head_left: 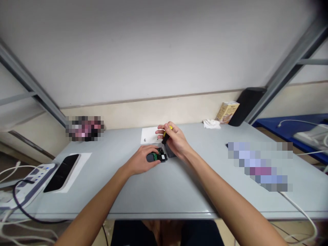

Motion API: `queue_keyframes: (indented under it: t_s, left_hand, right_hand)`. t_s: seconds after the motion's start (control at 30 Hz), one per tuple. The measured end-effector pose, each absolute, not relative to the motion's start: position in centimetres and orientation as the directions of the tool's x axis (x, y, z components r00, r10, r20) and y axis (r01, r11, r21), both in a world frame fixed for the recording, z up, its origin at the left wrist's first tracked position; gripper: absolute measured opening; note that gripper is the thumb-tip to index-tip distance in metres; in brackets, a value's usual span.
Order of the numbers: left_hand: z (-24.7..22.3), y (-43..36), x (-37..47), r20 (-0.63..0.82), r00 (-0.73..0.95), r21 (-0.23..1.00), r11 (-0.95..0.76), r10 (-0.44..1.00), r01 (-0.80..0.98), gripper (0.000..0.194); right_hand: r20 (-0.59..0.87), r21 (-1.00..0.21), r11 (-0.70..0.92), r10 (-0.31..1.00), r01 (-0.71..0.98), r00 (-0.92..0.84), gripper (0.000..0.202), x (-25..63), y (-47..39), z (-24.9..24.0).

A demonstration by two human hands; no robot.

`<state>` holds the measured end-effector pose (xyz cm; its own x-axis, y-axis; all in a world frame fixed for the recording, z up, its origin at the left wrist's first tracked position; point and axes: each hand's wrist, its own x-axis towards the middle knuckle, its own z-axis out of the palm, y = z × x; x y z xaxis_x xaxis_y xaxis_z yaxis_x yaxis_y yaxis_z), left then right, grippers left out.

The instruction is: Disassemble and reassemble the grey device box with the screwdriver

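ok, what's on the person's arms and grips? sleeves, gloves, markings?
Left forearm and right forearm bare, no sleeves or watch visible. Left grip and right grip ungloved. No cables or markings seen; finer details too small to tell.

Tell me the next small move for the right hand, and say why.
Probably a slight, gentle turn of the screwdriver: the right hand holds its handle, the shaft angles down to the green circuit board, and the left hand grips the black device, which should steady it. Whether the tip sits in a screw is too small to tell.
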<state>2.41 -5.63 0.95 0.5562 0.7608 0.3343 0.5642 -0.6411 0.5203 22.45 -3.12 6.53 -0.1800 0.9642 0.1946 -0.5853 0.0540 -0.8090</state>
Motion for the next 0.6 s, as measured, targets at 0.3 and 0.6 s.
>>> queue_keyframes:
  t_s: [0.3, 0.6]
  left_hand:
    - [0.86, -5.61, 2.46, 0.329, 0.55, 0.518, -0.634, 0.768, 0.575, 0.023]
    - [1.18, -5.78, 2.54, 0.319, 0.545, 0.528, -0.623, 0.775, 0.578, 0.025]
  right_hand:
    - [0.183, -0.762, -0.052, 0.939, -0.645, -0.293, 0.043, 22.78, -3.04, 6.5]
    - [0.276, -0.805, 0.144, 0.949, -0.576, -0.149, 0.047, 21.9, -3.27, 5.9]
